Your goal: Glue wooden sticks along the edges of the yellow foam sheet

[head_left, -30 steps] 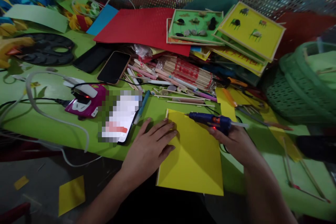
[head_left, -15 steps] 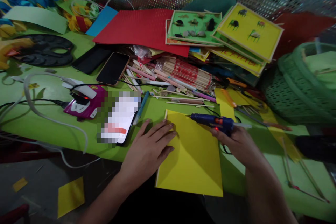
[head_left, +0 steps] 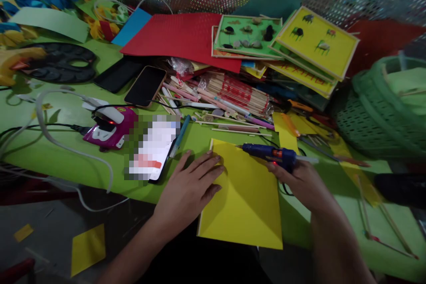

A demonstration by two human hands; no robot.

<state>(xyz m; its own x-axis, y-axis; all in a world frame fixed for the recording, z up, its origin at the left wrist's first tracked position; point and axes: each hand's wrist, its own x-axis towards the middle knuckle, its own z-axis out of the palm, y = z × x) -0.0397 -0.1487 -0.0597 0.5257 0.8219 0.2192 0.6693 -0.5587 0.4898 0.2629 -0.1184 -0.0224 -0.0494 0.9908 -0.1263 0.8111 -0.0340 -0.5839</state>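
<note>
A yellow sheet of card point(head_left: 246, 204) lies at the front edge of the green table, with a thin pale stick point(head_left: 211, 145) along its left side. My left hand point(head_left: 189, 182) rests flat over that left edge, fingers stretched out onto the card. In my right hand point(head_left: 301, 182) is a blue hot glue gun point(head_left: 268, 153), its small red light lit. The gun's nozzle points left above the card's upper part; whether it touches the card I cannot tell. A clear glue stick point(head_left: 308, 159) protrudes from the gun's back.
Left of the card lie a lit phone point(head_left: 155, 151), a blue pen point(head_left: 180, 135) and a purple power strip point(head_left: 113, 131) with cables. Behind are bundled sticks point(head_left: 236, 91) and framed stone pictures point(head_left: 319, 44). A green basket point(head_left: 372, 106) stands at the right.
Both hands, the glue gun and the card keep almost the same place. The view has shifted very slightly, moving the background a little.
</note>
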